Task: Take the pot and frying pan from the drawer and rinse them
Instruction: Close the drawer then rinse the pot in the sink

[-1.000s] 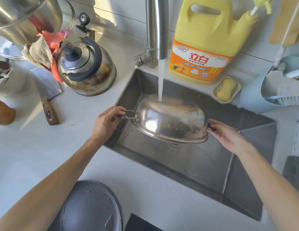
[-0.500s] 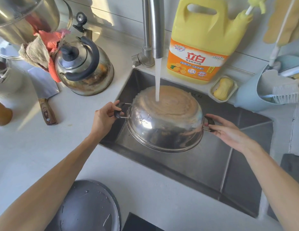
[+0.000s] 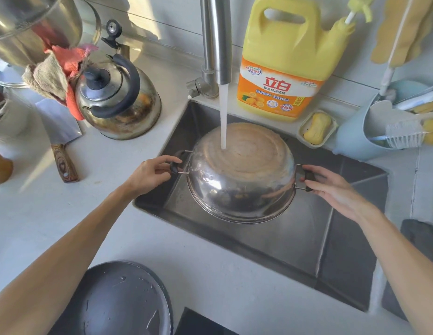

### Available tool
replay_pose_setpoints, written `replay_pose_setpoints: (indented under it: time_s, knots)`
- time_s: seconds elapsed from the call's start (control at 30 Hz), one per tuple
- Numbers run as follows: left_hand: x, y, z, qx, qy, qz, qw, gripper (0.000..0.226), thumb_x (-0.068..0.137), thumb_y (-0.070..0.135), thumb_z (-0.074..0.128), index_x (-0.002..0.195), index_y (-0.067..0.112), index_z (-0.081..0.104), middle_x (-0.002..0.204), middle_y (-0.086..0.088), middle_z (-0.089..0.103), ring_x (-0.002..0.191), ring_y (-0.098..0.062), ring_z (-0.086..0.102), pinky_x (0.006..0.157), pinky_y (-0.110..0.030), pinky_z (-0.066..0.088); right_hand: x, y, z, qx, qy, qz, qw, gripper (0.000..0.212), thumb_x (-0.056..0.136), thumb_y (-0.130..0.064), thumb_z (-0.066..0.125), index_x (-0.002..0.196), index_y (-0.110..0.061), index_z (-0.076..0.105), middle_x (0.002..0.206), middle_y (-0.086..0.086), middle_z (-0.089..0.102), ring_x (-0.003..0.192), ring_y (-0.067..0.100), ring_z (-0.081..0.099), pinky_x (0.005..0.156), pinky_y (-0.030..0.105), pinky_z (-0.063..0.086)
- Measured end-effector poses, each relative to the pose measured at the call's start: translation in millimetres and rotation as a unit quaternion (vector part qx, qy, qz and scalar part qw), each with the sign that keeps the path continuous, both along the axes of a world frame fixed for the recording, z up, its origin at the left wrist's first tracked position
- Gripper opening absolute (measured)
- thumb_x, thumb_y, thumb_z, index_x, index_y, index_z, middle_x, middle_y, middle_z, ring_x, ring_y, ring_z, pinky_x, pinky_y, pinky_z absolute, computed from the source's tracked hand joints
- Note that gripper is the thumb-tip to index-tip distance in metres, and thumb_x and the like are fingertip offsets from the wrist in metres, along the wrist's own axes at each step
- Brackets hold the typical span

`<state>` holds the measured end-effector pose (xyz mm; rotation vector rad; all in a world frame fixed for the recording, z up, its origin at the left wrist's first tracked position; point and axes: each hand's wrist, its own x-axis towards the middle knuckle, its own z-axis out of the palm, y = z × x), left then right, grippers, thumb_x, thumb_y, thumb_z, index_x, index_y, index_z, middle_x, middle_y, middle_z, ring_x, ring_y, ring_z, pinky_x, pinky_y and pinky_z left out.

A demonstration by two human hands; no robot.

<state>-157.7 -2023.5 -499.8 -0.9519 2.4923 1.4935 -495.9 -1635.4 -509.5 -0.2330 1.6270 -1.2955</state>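
A steel pot [image 3: 242,180] hangs upside down over the sink [image 3: 295,240], its browned bottom facing up. Water from the tap [image 3: 216,39] strikes that bottom near its far side. My left hand [image 3: 150,175] pinches the pot's left black handle. My right hand [image 3: 331,187] holds the right black handle. A dark grey frying pan [image 3: 119,301] lies on the counter by my left forearm, at the bottom of the view, with water drops inside.
A steel kettle [image 3: 119,100] and a cleaver [image 3: 61,139] sit on the counter at the left. A yellow detergent jug [image 3: 288,56], a soap dish [image 3: 317,126] and a blue brush holder [image 3: 360,131] stand behind the sink. A large steel pot [image 3: 29,25] is at top left.
The pot has tipped so its bottom faces up more fully toward me. The water now lands on the flat bottom. Both hands kept hold of the handles.
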Motion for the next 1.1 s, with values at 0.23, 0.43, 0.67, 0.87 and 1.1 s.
replay_pose_setpoints:
  time_s: [0.23,0.43,0.67,0.87,1.1]
  knots:
    - [1,7,-5,0.035,0.054,0.043,0.997,0.015,0.100,0.037,0.063,0.114,0.034,0.066,0.087,-0.001,0.079,0.090,-0.021,0.075,0.101,-0.053,0.053,1,3,2,0.021,0.072,0.028,0.997,0.046,0.093,-0.003,0.071,0.129,-0.032,0.067,0.122,0.007,0.076,0.119,0.015,0.069,0.105,0.033,0.046]
    - [-3,10,18,0.050,0.106,0.083,0.990,0.017,0.096,0.034,0.067,0.113,0.033,0.068,0.077,-0.003,0.077,0.075,-0.013,0.067,0.089,-0.040,0.050,1,0,-9,0.011,0.015,0.020,1.000,0.044,0.094,0.000,0.068,0.132,-0.024,0.066,0.124,0.008,0.075,0.117,0.018,0.069,0.100,0.034,0.053]
    - [-16,-6,41,0.058,0.085,0.177,0.979,0.012,0.097,0.024,0.066,0.098,0.024,0.079,0.069,0.002,0.075,0.067,-0.008,0.070,0.085,-0.022,0.055,15,-18,-25,-0.020,-0.100,-0.074,0.992,0.041,0.086,-0.009,0.069,0.127,-0.003,0.067,0.091,0.008,0.077,0.074,0.014,0.070,0.072,0.021,0.060]
    - [-7,5,12,0.089,0.004,0.169,0.982,0.016,0.100,0.018,0.062,0.103,0.025,0.076,0.080,-0.006,0.080,0.081,-0.010,0.078,0.086,-0.014,0.057,0,-26,0,-0.019,0.005,-0.081,0.997,0.031,0.093,-0.011,0.071,0.124,-0.007,0.072,0.087,0.001,0.076,0.072,0.010,0.069,0.071,0.018,0.058]
    - [-1,24,-19,0.144,-0.031,0.128,0.981,0.019,0.106,0.018,0.055,0.118,0.024,0.068,0.104,-0.010,0.078,0.101,-0.021,0.076,0.096,-0.034,0.059,-7,-40,49,-0.076,0.112,-0.050,0.990,0.056,0.066,-0.057,0.089,0.111,-0.025,0.080,0.084,-0.004,0.071,0.077,0.010,0.065,0.076,0.018,0.056]
